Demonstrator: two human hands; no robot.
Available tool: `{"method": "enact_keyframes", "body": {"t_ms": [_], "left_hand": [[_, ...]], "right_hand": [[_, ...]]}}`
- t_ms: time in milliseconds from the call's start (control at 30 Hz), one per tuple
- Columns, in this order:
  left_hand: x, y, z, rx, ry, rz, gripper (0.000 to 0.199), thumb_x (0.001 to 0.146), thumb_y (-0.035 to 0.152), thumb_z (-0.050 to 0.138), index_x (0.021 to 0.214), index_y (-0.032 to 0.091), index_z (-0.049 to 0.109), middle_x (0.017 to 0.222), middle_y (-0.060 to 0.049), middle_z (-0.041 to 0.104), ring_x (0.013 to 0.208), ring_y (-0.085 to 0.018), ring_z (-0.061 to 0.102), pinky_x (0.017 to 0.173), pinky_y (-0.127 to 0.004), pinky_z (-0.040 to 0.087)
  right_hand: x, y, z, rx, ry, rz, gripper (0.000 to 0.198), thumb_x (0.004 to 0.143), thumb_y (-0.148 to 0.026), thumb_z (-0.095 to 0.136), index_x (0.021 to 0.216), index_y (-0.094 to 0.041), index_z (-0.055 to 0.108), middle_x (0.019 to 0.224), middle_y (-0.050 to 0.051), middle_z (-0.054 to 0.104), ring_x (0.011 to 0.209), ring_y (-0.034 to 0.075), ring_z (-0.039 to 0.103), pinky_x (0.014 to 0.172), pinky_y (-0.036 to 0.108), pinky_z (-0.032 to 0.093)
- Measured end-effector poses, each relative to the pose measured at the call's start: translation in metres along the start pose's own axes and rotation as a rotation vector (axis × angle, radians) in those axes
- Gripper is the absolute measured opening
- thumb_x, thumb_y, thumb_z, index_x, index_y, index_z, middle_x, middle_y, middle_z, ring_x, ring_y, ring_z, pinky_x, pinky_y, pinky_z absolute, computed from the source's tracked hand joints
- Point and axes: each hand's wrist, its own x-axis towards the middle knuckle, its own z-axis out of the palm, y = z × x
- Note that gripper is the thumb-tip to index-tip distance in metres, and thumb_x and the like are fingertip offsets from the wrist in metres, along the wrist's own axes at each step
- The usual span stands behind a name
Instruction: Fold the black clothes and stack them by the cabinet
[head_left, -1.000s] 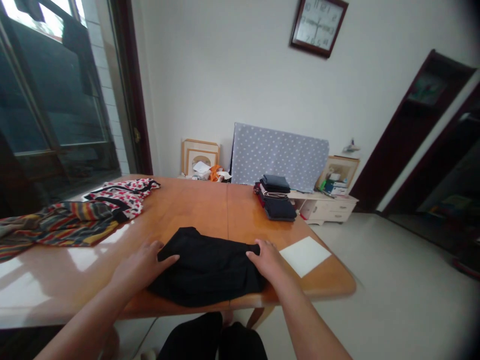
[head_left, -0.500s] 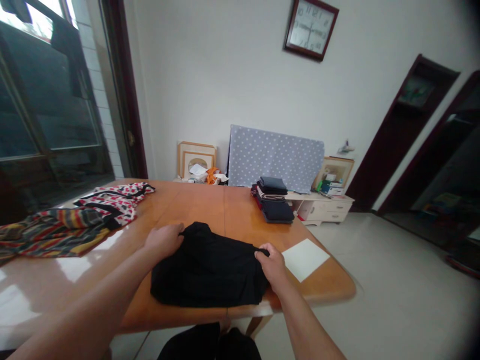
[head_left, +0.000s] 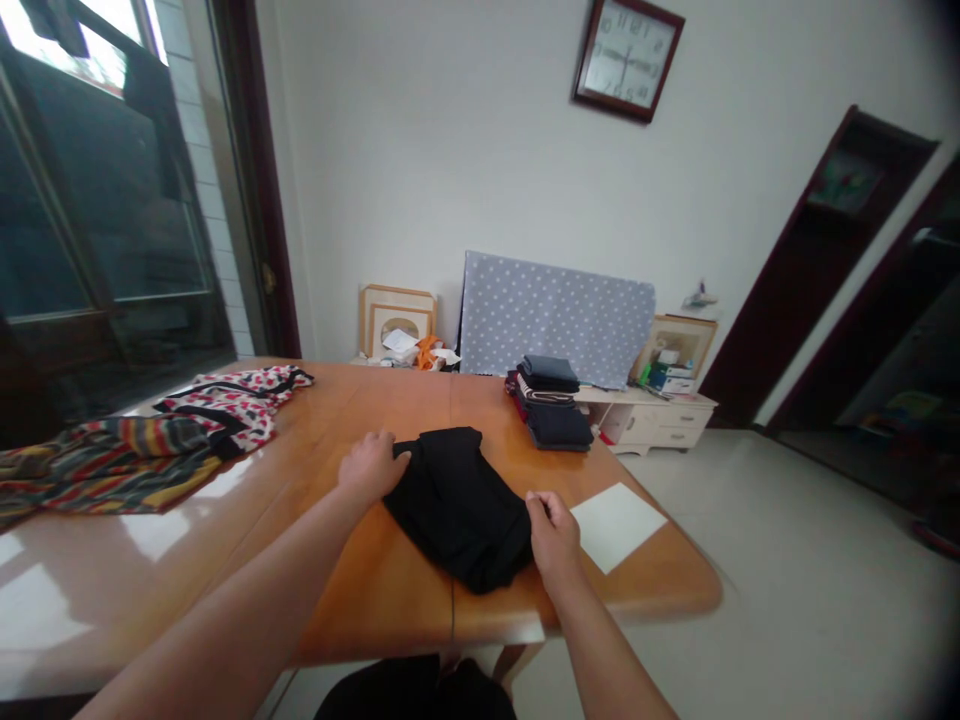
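A black folded garment [head_left: 461, 510] lies bunched on the wooden table in front of me; its exact kind cannot be made out. My left hand [head_left: 371, 465] grips its upper left corner, with the thumb on top of the cloth. At the right edge, my right hand [head_left: 553, 528] pinches the fabric between thumb and curled fingers. Just right of that hand, a white sheet [head_left: 619, 525] lies flat on the table. Beyond the garment stands a stack of folded clothes [head_left: 551, 405], mostly dark blue and black.
The wooden table [head_left: 360, 590] has a rounded right corner. On its left lie a striped garment [head_left: 127, 460] and a floral one [head_left: 247, 400]. Behind stand a dotted grey cloth cover [head_left: 555, 315], a low white cabinet [head_left: 660, 425] and framed pictures [head_left: 397, 310].
The black garment has turned and looks smaller, its left side drawn up and to the right. My left hand has moved right and slightly away from me; the right hand has shifted only a little.
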Motion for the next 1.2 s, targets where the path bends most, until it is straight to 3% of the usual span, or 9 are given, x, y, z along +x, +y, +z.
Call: {"method": "enact_keyframes", "body": {"t_ms": [133, 267, 467, 600, 833, 1033, 1200], "left_hand": [[-0.021, -0.023, 0.008, -0.043, -0.013, -0.152, 0.058, 0.086, 0.066, 0.041, 0.116, 0.021, 0.063, 0.125, -0.018, 0.06, 0.113, -0.036, 0.058, 0.086, -0.043, 0.045], [-0.041, -0.012, 0.016, -0.061, 0.002, -0.293, 0.068, 0.083, 0.074, 0.036, 0.109, 0.019, 0.067, 0.124, -0.022, 0.059, 0.118, -0.043, 0.052, 0.09, -0.053, 0.04], [-0.065, 0.022, 0.023, -0.086, 0.025, -0.235, 0.064, 0.081, 0.072, 0.044, 0.107, 0.019, 0.067, 0.128, -0.022, 0.058, 0.122, -0.044, 0.047, 0.094, -0.058, 0.035], [-0.071, 0.027, 0.024, -0.153, 0.065, -0.215, 0.06, 0.084, 0.071, 0.041, 0.112, 0.022, 0.063, 0.122, -0.019, 0.061, 0.117, -0.041, 0.052, 0.092, -0.056, 0.037], [-0.054, -0.003, 0.015, -0.053, 0.107, -0.337, 0.058, 0.089, 0.063, 0.039, 0.117, 0.017, 0.06, 0.127, -0.023, 0.06, 0.119, -0.042, 0.053, 0.093, -0.055, 0.037], [-0.026, -0.025, 0.004, -0.058, -0.067, -0.39, 0.052, 0.085, 0.062, 0.047, 0.105, 0.017, 0.064, 0.114, -0.022, 0.069, 0.111, -0.04, 0.062, 0.092, -0.053, 0.039], [-0.003, -0.031, 0.009, -0.123, -0.132, -0.35, 0.028, 0.08, 0.045, 0.059, 0.092, 0.02, 0.066, 0.107, -0.016, 0.072, 0.107, -0.037, 0.065, 0.087, -0.047, 0.044]], "right_hand": [[0.001, 0.001, 0.0, -0.046, -0.012, -0.009, 0.042, 0.086, -0.058, 0.05, 0.081, -0.02, 0.067, 0.078, 0.005, 0.071, 0.077, 0.023, 0.063, 0.071, 0.03, 0.045], [0.001, 0.002, -0.001, -0.079, -0.037, -0.02, 0.042, 0.085, -0.059, 0.051, 0.085, -0.02, 0.067, 0.082, 0.006, 0.072, 0.08, 0.025, 0.064, 0.074, 0.032, 0.046], [0.002, 0.004, -0.001, -0.114, -0.043, -0.039, 0.042, 0.085, -0.059, 0.05, 0.087, -0.021, 0.067, 0.084, 0.008, 0.073, 0.082, 0.026, 0.065, 0.076, 0.035, 0.047], [0.001, 0.003, -0.001, -0.13, -0.052, -0.033, 0.041, 0.085, -0.059, 0.051, 0.089, -0.021, 0.067, 0.088, 0.008, 0.073, 0.086, 0.027, 0.066, 0.079, 0.036, 0.047], [0.001, 0.006, -0.001, -0.185, -0.073, -0.058, 0.047, 0.082, -0.061, 0.054, 0.103, -0.02, 0.066, 0.102, 0.011, 0.073, 0.097, 0.028, 0.066, 0.086, 0.038, 0.046], [0.004, 0.013, 0.001, -0.229, -0.083, -0.07, 0.044, 0.083, -0.055, 0.052, 0.106, -0.019, 0.066, 0.104, 0.012, 0.073, 0.099, 0.029, 0.066, 0.087, 0.039, 0.047], [0.005, 0.013, 0.001, -0.228, -0.09, -0.087, 0.043, 0.083, -0.053, 0.051, 0.104, -0.018, 0.066, 0.104, 0.012, 0.073, 0.097, 0.028, 0.067, 0.086, 0.038, 0.047]]}}
